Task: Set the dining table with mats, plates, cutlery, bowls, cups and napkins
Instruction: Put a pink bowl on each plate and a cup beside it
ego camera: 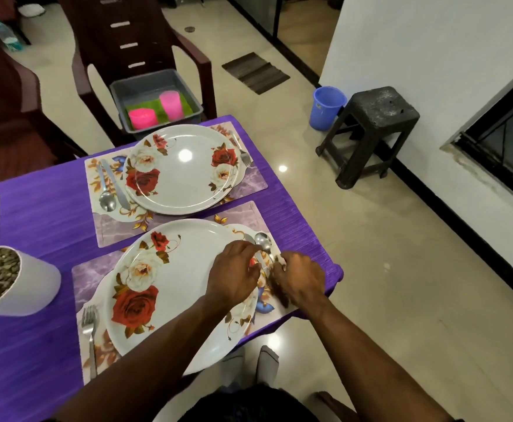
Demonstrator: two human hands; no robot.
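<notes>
table: purple-clothed dining table (36, 214), two place settings along its right end, a third mat just visible at the left edge
near setting: round white plate with red and white rose print (170, 284) on a lilac floral rectangular placemat (94, 269); steel fork (90, 333) lies on the mat left of the plate
left hand: left hand (234, 272) reaches across the near plate's right rim, fingers curled down at the cutlery beside it; looks like a pinch on the handle, but blurred, cannot tell for sure
right hand: right hand (299, 277) just beside the left, over the mat's right edge, fingers curled down at the same cutlery; motion blur, grip unclear
cutlery at hands: steel spoon (263, 240) with bowl pointing away from the person, lying on the mat right of the near plate; a steel knife tip (248, 238) shows just left of it; both handles hidden under the hands
far setting: second rose-print white plate (182, 169) on a matching floral placemat (249, 181); second spoon (106, 196) and table knife (115, 184) on its left, second fork (241, 150) on its right
left edge: white pot filled with gravel (18, 281) on the cloth
supplies: grey plastic tub (121, 89) on a dark brown plastic chair (133, 28) beyond the table, holding two pink plastic cups (170, 105) on green napkins (145, 103); one cup upright, one on its side
floor: blue plastic bucket (326, 106) beside a black plastic stool (374, 129), near the white wall
</notes>
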